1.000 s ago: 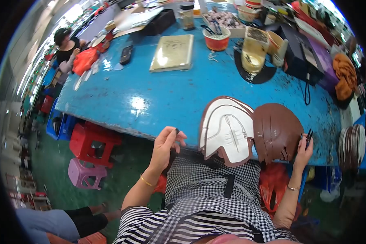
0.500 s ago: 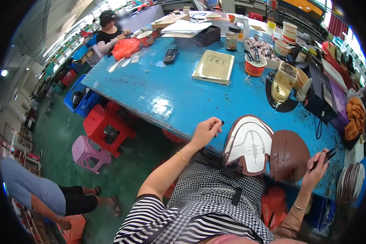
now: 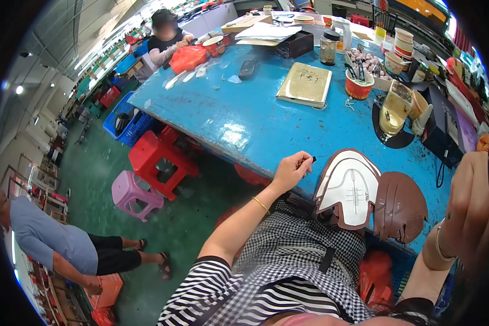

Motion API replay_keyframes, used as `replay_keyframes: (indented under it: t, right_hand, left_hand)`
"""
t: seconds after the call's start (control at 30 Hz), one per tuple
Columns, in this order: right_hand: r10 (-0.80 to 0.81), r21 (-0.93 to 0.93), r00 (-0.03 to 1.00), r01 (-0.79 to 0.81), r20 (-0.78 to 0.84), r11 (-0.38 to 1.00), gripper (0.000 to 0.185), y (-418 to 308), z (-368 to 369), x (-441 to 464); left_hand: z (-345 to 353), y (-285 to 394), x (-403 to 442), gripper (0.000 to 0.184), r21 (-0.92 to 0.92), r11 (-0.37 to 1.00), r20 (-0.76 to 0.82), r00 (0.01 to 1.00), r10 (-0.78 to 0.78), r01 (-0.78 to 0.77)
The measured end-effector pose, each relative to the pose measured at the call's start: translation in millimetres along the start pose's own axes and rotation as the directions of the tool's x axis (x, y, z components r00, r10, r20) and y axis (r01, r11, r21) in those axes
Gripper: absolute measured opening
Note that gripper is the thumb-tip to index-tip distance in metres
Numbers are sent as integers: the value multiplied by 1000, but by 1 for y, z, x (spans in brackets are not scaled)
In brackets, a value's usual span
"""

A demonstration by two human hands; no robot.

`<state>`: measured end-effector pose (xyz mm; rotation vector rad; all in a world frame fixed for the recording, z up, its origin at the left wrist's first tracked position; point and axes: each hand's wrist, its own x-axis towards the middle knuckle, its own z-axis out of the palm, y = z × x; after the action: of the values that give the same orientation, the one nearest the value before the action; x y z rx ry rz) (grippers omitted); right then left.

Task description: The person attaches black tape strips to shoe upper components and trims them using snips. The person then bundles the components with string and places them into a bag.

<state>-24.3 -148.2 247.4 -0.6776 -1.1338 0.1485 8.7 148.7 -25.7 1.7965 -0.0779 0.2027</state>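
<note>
My left hand [image 3: 292, 173] is closed in a pinch on a small black piece [image 3: 313, 160], just above the table's front edge. Right of it lies a brown shoe upper piece with a white template-like panel [image 3: 349, 191] on top, marked with lines and slits. Beside that is a plain brown upper piece [image 3: 399, 209] with slits, its edge close to the white-faced one. My right hand [image 3: 467, 204] is raised close to the camera at the right edge. Its fingers are curled, and whatever they hold is hidden.
On the blue table [image 3: 201, 108] are a notebook [image 3: 305, 84], a red-and-white tub of tools [image 3: 358, 84], a glass jar [image 3: 329, 48] and a yellow glue container [image 3: 395, 111]. Stools [image 3: 160, 163] stand left. One person sits at the far end; another stands lower left [image 3: 54, 231].
My right hand has risen from beside the brown piece toward the camera, and the black pointed tool in it is out of sight. The view has shifted; my left hand keeps its pinch.
</note>
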Motion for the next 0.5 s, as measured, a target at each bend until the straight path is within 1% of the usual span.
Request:
replay_keyframes:
  t: [0.07,0.23,0.3,0.5]
  right_hand:
    - [27,16,1000,-27,6,1000,28,1,1,5]
    - [141,46,989,-139,-52,989,35,9,-3,27]
    - [187,72,981,-182,-61,981,38,14,-3,35]
    - [314,161,949,-308,-13,938,48,30,6,53]
  left_hand:
    - [-1,2,6,19,13,1000,-6,1000,14,-14]
    - [0,-1,3,19,27,999,-11,1000,22,-22]
    - [1,3,2,18,29,1000,4,1000,-1,1]
    - [1,4,2,18,7,1000,-3,1000,-17,17]
